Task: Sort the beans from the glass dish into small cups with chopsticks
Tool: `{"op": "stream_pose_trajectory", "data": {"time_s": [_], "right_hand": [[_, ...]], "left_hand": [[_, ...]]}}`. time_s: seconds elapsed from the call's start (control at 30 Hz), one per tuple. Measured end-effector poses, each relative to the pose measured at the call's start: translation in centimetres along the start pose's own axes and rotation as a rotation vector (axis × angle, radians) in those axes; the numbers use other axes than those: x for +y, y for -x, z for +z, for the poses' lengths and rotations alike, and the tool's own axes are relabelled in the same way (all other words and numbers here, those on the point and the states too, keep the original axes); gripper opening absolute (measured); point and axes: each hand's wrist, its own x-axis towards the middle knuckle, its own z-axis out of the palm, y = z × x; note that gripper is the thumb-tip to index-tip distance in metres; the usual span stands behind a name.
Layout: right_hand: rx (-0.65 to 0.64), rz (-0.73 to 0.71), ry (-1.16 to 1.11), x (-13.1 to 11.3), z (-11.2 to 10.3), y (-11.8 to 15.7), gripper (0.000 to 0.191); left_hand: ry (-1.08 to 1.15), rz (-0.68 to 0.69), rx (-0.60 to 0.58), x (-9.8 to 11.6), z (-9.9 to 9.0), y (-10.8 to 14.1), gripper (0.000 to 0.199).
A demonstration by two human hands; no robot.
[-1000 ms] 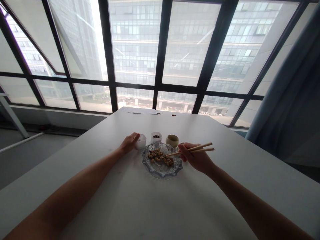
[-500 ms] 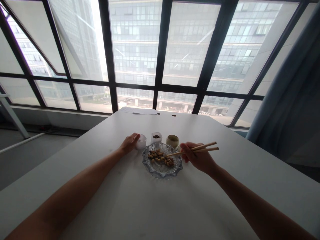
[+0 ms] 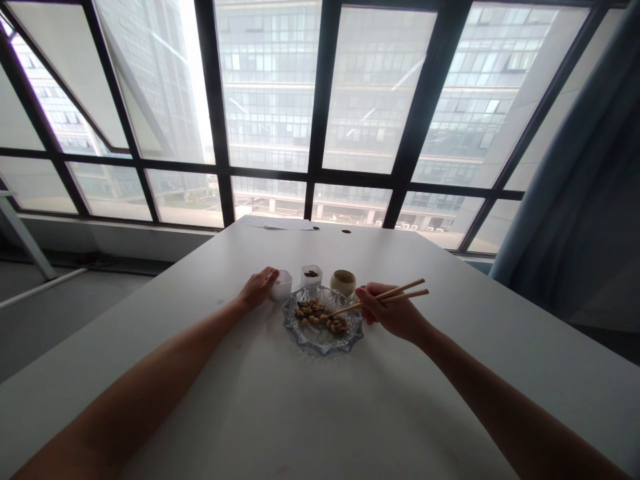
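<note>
My right hand is closed round a pair of wooden chopsticks. Their tips reach down among brown nuts, which look like peanuts, mixed with darker pieces in a scalloped clear glass dish. Whether the tips pinch a piece is too small to tell. Beyond the dish on the left, my left hand grips a small white cup by its side. A second white cup with dark bits inside stands behind the dish. Right of it is a round greenish-yellow cup, its contents unclear.
The dish and cups stand on a long white table. Papers lie at its far end, near two dark round holes. Large windows rise behind, and a blue curtain hangs at the right.
My right hand and the chopsticks have shifted slightly left, and the tips have moved a little left over the nuts. My left hand keeps its grip on the white cup.
</note>
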Motion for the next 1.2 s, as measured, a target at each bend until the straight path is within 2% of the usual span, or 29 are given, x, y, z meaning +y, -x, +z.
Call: {"op": "stream_pose_trajectory", "data": {"time_s": [0.07, 0.2, 0.33, 0.57, 0.8, 1.2], "right_hand": [[-0.029, -0.015, 0.005, -0.1, 0.0, 0.0, 0.049], [-0.110, -0.134, 0.065, -0.9, -0.1, 0.3, 0.046], [-0.099, -0.194, 0.084, -1.2, 0.0, 0.4, 0.046], [-0.024, -0.166, 0.104, -0.7, -0.7, 0.3, 0.047], [-0.120, -0.151, 0.105, -0.9, -0.8, 0.2, 0.047], [-0.130, -0.226, 0.110, -1.0, 0.0, 0.5, 0.047]], "left_hand": [[-0.004, 0.002, -0.004, 0.0, 0.0, 0.0, 0.062], [-0.025, 0.006, 0.006, 0.0, 0.0, 0.0, 0.061], [-0.045, 0.006, 0.009, -0.1, 0.1, 0.0, 0.061], [-0.003, 0.024, 0.028, -0.2, 0.2, -0.1, 0.061], [-0.035, 0.025, 0.026, -0.4, 0.2, -0.1, 0.061], [-0.033, 0.025, 0.013, -0.9, 0.4, -0.3, 0.055]]}}
